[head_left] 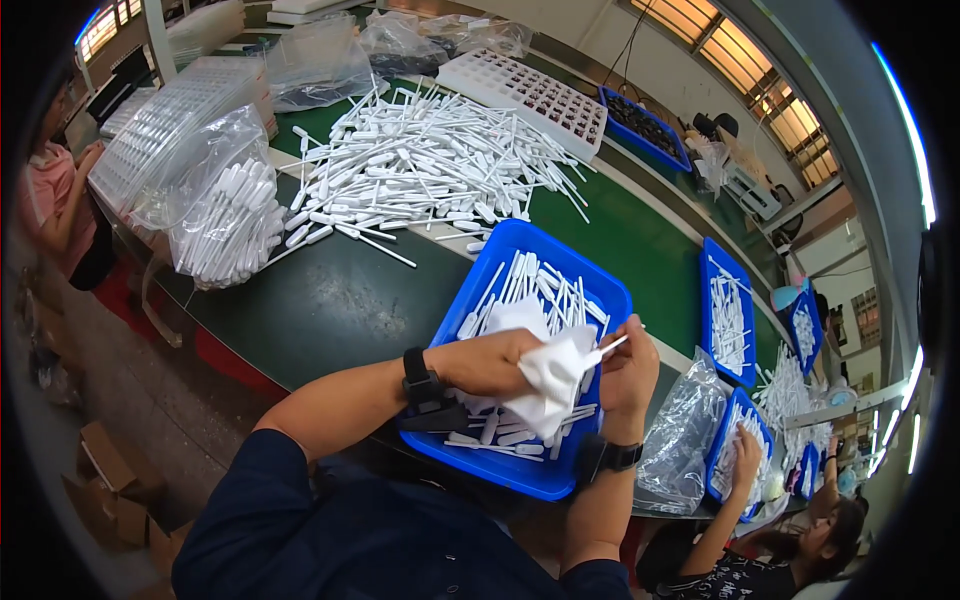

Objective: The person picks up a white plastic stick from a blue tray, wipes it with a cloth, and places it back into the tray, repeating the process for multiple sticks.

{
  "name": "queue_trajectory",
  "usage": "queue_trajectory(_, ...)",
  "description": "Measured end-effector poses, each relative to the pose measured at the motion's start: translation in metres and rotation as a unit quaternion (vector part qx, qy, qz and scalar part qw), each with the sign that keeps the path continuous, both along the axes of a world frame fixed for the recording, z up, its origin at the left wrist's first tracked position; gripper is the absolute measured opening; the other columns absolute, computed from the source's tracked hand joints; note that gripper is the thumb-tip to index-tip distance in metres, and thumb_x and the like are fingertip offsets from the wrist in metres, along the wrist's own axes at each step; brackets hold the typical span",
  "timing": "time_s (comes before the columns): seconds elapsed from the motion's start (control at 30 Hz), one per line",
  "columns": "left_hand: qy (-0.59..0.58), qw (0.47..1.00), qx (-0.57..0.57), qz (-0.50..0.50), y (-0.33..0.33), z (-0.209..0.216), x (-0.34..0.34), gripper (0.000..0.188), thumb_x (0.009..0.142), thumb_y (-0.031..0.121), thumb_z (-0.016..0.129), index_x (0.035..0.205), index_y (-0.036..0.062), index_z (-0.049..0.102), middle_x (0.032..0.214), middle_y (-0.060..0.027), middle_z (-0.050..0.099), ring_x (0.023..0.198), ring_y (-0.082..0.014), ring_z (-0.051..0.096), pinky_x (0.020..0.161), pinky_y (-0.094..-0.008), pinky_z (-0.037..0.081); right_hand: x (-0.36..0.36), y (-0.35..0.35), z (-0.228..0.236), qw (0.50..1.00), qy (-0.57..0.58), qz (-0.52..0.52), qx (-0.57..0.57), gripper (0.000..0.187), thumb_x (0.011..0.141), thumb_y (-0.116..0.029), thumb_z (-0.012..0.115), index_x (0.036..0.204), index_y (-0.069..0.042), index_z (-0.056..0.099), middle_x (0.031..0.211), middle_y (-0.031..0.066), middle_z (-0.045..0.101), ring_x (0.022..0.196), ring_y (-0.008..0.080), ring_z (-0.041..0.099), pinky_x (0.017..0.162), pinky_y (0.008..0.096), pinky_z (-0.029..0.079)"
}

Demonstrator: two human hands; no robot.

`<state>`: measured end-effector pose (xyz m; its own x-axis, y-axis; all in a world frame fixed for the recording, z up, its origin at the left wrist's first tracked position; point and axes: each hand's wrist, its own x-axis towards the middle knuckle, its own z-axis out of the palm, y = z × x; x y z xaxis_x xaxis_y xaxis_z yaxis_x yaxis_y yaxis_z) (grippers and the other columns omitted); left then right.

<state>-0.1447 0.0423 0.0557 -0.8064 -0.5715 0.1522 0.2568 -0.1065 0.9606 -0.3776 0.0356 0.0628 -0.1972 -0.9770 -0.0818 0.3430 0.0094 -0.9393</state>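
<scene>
My left hand (488, 362) is closed round a crumpled white cloth (553, 378), which hangs over the blue tray (478, 456) in front of me. Out of the cloth's right side comes the thin stem of a white plastic pipette (611, 347); its other end is hidden in the folds. My right hand (632, 368) pinches that stem between thumb and fingers. Beneath both hands, more white pipettes (518, 280) with thick bulb ends lie loose in the tray. Dark bands with devices sit on both my wrists.
A large pile of pipettes (420, 165) covers the table beyond the tray. At left stand a clear bag of pipettes (232, 225) and clear plastic racks (190, 110). A white hole rack (525, 95) lies behind. To the right, a co-worker's hand (747, 455) reaches into another blue tray.
</scene>
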Motion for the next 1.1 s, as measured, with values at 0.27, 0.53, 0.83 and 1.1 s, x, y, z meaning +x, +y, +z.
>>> queue_trajectory(0.27,-0.092,0.980,-0.125,-0.126,-0.001,0.006,0.003,0.020,0.086,0.022,0.064,0.090,0.0032,0.070,0.076,0.0007,0.066,0.070,-0.0066,0.058,0.064,-0.0231,0.045,0.021,-0.050,0.044,0.651,0.735,0.173,-0.083,0.024,0.089,-0.023,0.062,0.098,-0.001,0.066,0.067,0.0145,0.062,0.062,0.0303,0.060,0.060,0.0399,0.047)
queue_trajectory(0.53,-0.026,0.970,-0.011,-0.242,-0.011,-0.005,0.006,0.008,0.077,0.009,0.063,0.077,0.0011,0.065,0.067,0.0017,0.062,0.060,-0.0064,0.055,0.055,-0.0257,0.044,0.167,-0.133,0.033,0.417,0.773,0.348,-0.328,0.022,0.079,-0.020,0.066,0.091,-0.002,0.066,0.079,0.0199,0.064,0.078,0.0367,0.061,0.073,0.0458,0.048)
queue_trajectory(0.83,-0.024,0.984,0.009,-0.176,-0.004,0.002,0.011,0.006,0.076,0.008,0.064,0.079,0.0029,0.066,0.069,0.0010,0.063,0.061,-0.0073,0.058,0.056,-0.0244,0.045,0.209,-0.151,0.013,0.246,0.838,0.411,-0.262,0.016,0.072,-0.012,0.064,0.084,0.000,0.066,0.080,0.0212,0.067,0.074,0.0363,0.067,0.065,0.0438,0.053)
queue_trajectory(1.1,0.159,0.958,0.192,-0.140,-0.004,0.000,0.007,0.021,0.082,0.011,0.060,0.101,0.0044,0.066,0.087,-0.0033,0.067,0.075,-0.0126,0.065,0.064,-0.0286,0.053,0.158,-0.108,0.091,0.662,0.618,0.168,-0.390,0.019,0.081,-0.015,0.069,0.090,0.002,0.063,0.075,0.0112,0.067,0.071,0.0212,0.068,0.062,0.0329,0.052)
